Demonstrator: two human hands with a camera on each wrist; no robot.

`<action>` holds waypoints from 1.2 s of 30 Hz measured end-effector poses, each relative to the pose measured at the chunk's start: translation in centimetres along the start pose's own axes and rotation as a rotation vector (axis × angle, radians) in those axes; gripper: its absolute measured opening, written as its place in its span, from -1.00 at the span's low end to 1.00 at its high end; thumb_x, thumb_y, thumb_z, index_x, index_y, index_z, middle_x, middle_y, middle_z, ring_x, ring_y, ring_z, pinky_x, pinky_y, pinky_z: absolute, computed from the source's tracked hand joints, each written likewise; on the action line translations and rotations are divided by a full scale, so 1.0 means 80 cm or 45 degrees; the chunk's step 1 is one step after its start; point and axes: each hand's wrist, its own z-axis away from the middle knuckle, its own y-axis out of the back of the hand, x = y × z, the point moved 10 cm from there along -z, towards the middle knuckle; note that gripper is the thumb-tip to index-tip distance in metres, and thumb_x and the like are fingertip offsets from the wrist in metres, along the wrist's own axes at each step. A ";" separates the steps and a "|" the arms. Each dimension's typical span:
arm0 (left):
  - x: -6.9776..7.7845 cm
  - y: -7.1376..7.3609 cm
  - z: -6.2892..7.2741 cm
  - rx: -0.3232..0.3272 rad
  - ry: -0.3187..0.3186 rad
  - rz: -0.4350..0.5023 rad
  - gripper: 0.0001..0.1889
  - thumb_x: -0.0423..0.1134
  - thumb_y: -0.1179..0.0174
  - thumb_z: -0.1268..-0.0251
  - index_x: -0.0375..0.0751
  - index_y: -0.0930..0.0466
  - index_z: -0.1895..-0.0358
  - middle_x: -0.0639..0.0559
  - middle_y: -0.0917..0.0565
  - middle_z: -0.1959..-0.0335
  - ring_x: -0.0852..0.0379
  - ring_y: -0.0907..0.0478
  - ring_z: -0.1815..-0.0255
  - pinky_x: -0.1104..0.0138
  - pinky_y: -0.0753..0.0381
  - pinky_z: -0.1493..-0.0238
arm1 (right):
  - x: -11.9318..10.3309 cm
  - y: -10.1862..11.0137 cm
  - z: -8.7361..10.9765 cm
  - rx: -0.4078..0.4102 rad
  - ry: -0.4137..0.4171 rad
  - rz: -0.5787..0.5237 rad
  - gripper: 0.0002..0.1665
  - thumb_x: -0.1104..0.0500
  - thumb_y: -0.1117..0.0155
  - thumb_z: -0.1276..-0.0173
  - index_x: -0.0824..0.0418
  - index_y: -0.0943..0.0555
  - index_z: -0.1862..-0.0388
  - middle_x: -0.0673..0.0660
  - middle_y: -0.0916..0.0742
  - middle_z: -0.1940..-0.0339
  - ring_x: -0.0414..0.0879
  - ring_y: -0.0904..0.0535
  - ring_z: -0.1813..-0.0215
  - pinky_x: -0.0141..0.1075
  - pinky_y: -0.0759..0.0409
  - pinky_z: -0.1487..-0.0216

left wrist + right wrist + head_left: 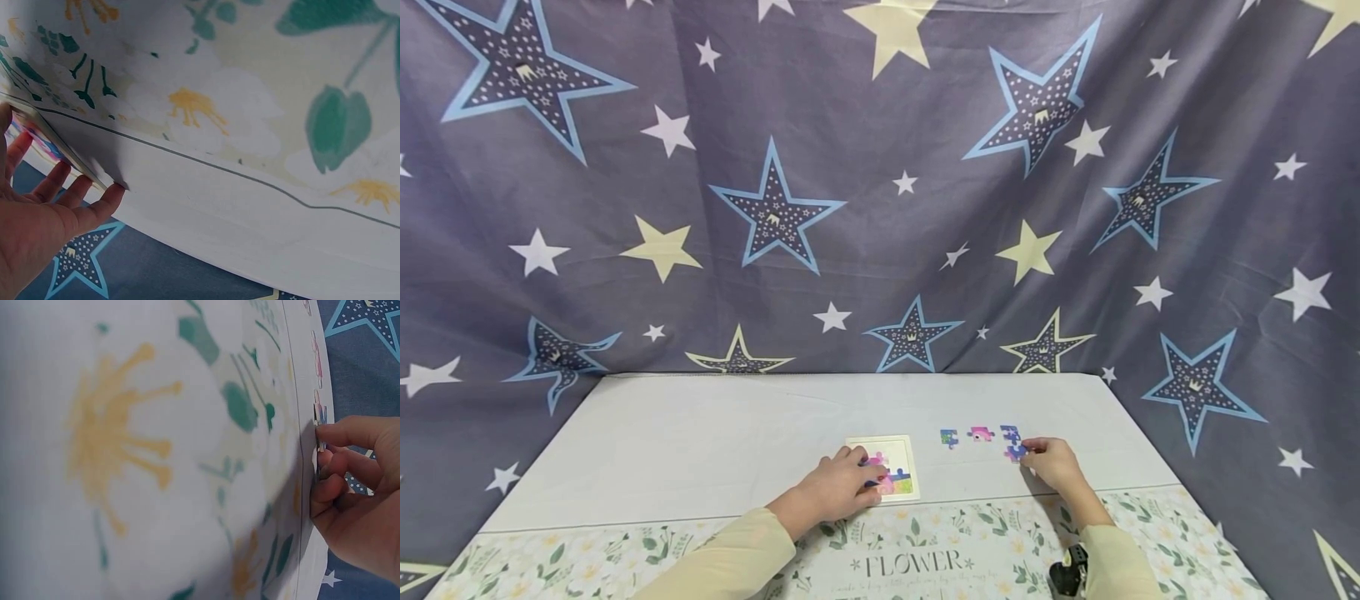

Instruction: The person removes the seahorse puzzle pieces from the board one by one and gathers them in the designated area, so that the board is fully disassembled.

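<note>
A small square puzzle tray [913,468] with a pale frame lies on the table, with pink, blue and green pieces inside. My left hand [838,486] rests across its left side, covering part of the picture. In the left wrist view the fingers [103,203] spread along the tray's edge. Farther right, my right hand [1054,463] pinches a blue and pink puzzle piece [1015,452] between thumb and fingertips, close over the table. Just beyond that piece lies a blue puzzle piece [1010,433]. The right wrist view shows the piece nearly edge-on at the fingertips.
Left of the right hand lie a pink puzzle piece [981,434] and a blue-green one [949,437]. The white table [715,442] has a floral cloth [970,533] along its near side. A star-patterned curtain [850,167] hangs behind and at the sides.
</note>
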 end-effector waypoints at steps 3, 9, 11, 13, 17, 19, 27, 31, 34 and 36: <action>0.000 0.000 0.000 -0.004 0.003 0.006 -0.56 0.16 0.00 -0.33 0.21 -0.44 -0.23 -0.02 -0.45 -0.10 0.06 -0.36 -0.03 -0.01 -0.47 0.03 | 0.002 -0.002 -0.002 -0.016 -0.006 0.007 -0.58 0.30 -0.24 -0.12 0.44 -0.58 0.01 0.29 -0.68 0.22 -0.03 -0.54 0.28 -0.27 -0.52 0.34; -0.002 0.001 0.000 0.008 0.015 -0.013 -0.56 0.16 0.01 -0.33 0.21 -0.44 -0.23 -0.02 -0.45 -0.10 0.05 -0.37 -0.04 0.00 -0.48 0.03 | 0.003 -0.004 -0.004 -0.029 -0.003 0.006 -0.57 0.30 -0.23 -0.15 0.45 -0.56 -0.02 0.31 -0.66 0.18 -0.02 -0.53 0.24 -0.25 -0.53 0.32; -0.003 0.001 0.000 0.013 0.017 -0.018 -0.56 0.16 0.01 -0.34 0.22 -0.44 -0.23 -0.03 -0.45 -0.11 0.05 -0.37 -0.05 0.00 -0.48 0.03 | 0.005 -0.005 -0.005 -0.028 -0.002 -0.006 -0.57 0.30 -0.23 -0.15 0.45 -0.56 -0.01 0.30 -0.66 0.19 -0.03 -0.53 0.24 -0.27 -0.53 0.32; -0.003 0.001 0.000 0.013 0.020 -0.016 -0.56 0.16 0.01 -0.33 0.22 -0.44 -0.23 -0.03 -0.44 -0.12 0.04 -0.37 -0.07 -0.01 -0.48 0.01 | 0.006 -0.005 -0.006 -0.026 0.008 -0.009 -0.57 0.31 -0.23 -0.14 0.46 -0.56 -0.01 0.29 -0.66 0.21 -0.04 -0.53 0.27 -0.28 -0.52 0.34; -0.003 0.001 0.000 0.009 0.023 -0.006 -0.56 0.16 0.00 -0.33 0.22 -0.44 -0.23 -0.04 -0.45 -0.14 0.02 -0.38 -0.10 -0.03 -0.47 -0.01 | 0.005 -0.004 -0.006 -0.021 0.012 -0.017 -0.57 0.30 -0.23 -0.14 0.47 -0.55 -0.01 0.27 -0.66 0.25 -0.06 -0.51 0.30 -0.32 -0.49 0.36; -0.003 0.001 0.000 0.007 0.024 -0.002 -0.56 0.16 -0.01 -0.33 0.22 -0.44 -0.23 -0.05 -0.45 -0.14 0.01 -0.38 -0.11 -0.04 -0.47 -0.02 | 0.003 -0.003 -0.004 -0.022 0.010 -0.020 -0.56 0.30 -0.23 -0.15 0.47 -0.55 -0.02 0.27 -0.65 0.26 -0.06 -0.50 0.31 -0.32 -0.47 0.36; -0.003 0.000 0.000 0.007 0.026 0.001 -0.57 0.16 -0.02 -0.32 0.24 -0.45 -0.22 -0.04 -0.45 -0.15 0.01 -0.38 -0.11 -0.03 -0.47 -0.01 | 0.005 -0.003 -0.005 -0.023 0.021 -0.053 -0.58 0.29 -0.22 -0.14 0.46 -0.56 0.00 0.26 -0.65 0.28 -0.06 -0.49 0.32 -0.30 -0.47 0.34; -0.003 0.000 0.000 0.010 0.023 0.008 -0.57 0.15 -0.02 -0.32 0.24 -0.45 -0.22 -0.04 -0.45 -0.15 0.01 -0.38 -0.10 -0.04 -0.47 -0.01 | 0.002 -0.002 -0.002 -0.034 0.035 -0.075 -0.57 0.27 -0.24 -0.15 0.47 -0.55 0.00 0.25 -0.64 0.30 -0.07 -0.49 0.34 -0.30 -0.49 0.35; -0.003 -0.001 -0.001 0.012 0.019 0.007 -0.57 0.15 -0.02 -0.32 0.23 -0.45 -0.22 -0.04 -0.45 -0.14 0.02 -0.38 -0.09 -0.03 -0.47 0.01 | 0.002 -0.003 -0.001 -0.047 0.027 -0.091 -0.55 0.27 -0.24 -0.17 0.48 -0.53 -0.03 0.26 -0.65 0.28 -0.09 -0.51 0.37 -0.30 -0.51 0.38; -0.003 -0.001 -0.001 0.013 0.016 0.005 -0.57 0.16 -0.02 -0.32 0.23 -0.45 -0.22 -0.04 -0.45 -0.13 0.02 -0.38 -0.08 -0.03 -0.48 0.01 | 0.003 -0.002 0.001 -0.044 0.003 -0.103 -0.56 0.28 -0.24 -0.18 0.46 -0.54 -0.04 0.23 -0.65 0.30 -0.11 -0.52 0.40 -0.32 -0.52 0.41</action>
